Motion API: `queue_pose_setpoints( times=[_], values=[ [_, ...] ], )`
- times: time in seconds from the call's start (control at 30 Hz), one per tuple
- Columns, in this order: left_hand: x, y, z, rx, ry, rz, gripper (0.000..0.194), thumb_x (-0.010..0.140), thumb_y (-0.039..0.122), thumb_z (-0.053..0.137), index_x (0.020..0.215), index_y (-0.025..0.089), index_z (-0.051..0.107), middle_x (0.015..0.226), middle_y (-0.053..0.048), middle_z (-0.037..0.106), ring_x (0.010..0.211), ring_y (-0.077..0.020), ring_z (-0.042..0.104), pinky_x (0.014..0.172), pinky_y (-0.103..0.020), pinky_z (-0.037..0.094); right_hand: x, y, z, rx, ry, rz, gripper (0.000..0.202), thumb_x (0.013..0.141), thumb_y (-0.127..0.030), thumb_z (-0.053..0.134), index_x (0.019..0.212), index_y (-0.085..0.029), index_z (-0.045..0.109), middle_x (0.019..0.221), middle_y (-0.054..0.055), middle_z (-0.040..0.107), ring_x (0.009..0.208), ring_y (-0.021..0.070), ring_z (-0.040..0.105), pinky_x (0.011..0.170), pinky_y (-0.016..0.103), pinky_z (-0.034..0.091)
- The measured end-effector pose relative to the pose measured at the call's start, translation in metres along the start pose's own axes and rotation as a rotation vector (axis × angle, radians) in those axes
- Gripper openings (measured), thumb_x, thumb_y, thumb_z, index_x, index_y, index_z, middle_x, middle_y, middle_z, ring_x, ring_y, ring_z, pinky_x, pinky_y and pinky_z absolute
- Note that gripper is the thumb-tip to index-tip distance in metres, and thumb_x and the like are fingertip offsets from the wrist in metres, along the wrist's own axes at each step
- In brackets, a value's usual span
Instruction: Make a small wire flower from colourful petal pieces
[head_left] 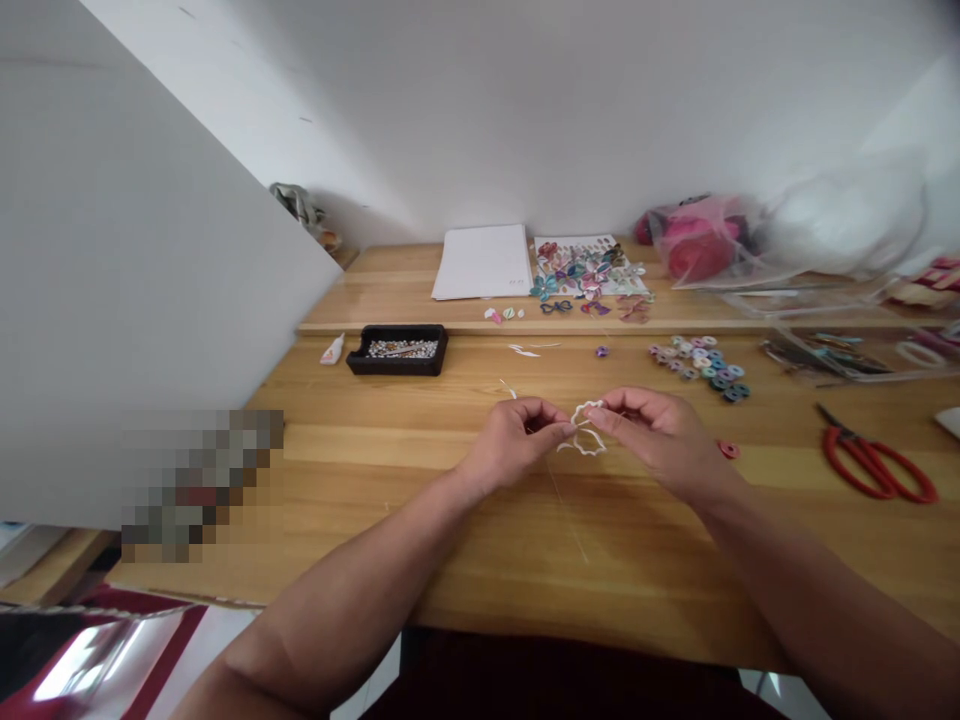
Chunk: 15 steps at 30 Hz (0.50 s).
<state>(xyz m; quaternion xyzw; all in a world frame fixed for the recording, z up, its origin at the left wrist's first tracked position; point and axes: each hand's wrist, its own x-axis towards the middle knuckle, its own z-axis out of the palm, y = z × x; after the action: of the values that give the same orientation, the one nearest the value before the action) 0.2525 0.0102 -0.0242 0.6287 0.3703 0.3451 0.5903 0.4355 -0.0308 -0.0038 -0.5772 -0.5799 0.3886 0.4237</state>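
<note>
Left hand (517, 432) and right hand (656, 432) meeting above mid-table (450, 540), both pinching one white wire shape (583, 430) between thumb and fingertips – left at its left edge, right at its upper right, remaining fingers curled. Wire shape held just over the wood, looped, thin strand trailing toward the near edge. Beyond: black tray (398, 350) far left, coloured discs (705, 362) to the right, red scissors (874, 463) far right – all well apart from hands.
</note>
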Motion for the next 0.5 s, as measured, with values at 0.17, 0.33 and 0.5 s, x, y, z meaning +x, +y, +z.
queue_pose_setpoints(
  times=[0.17,0.33,0.5],
  values=[
    [-0.0015,0.0001,-0.0035,-0.062,-0.132,-0.031,0.027,0.074,0.038,0.071,0.078,0.012,0.064,0.066,0.001,0.056,0.06,-0.0086,0.043,0.059,-0.024,0.032,-0.0013,-0.002,-0.0011,-0.039,-0.055,-0.01,0.034,0.079,-0.052,0.064,0.074,-0.019,0.062,0.067,0.0,0.057,0.059,0.0116,0.046,0.054,0.025,0.035],
    [-0.0016,-0.0009,-0.0031,-0.099,-0.168,-0.058,0.029,0.072,0.04,0.072,0.076,0.012,0.063,0.065,0.002,0.054,0.059,-0.0084,0.042,0.059,-0.024,0.031,0.0008,0.0029,0.0004,0.04,-0.077,0.036,0.036,0.078,-0.054,0.066,0.075,-0.019,0.063,0.067,0.001,0.058,0.059,0.0118,0.046,0.054,0.026,0.036],
    [0.0,-0.0039,-0.0024,-0.117,-0.069,-0.04,0.027,0.075,0.038,0.07,0.077,0.012,0.062,0.067,0.001,0.056,0.06,-0.0082,0.043,0.06,-0.024,0.033,0.0052,0.0074,-0.0046,0.118,-0.101,0.015,0.035,0.082,-0.053,0.063,0.08,-0.019,0.064,0.071,0.002,0.061,0.061,0.0114,0.047,0.056,0.026,0.037]
  ],
)
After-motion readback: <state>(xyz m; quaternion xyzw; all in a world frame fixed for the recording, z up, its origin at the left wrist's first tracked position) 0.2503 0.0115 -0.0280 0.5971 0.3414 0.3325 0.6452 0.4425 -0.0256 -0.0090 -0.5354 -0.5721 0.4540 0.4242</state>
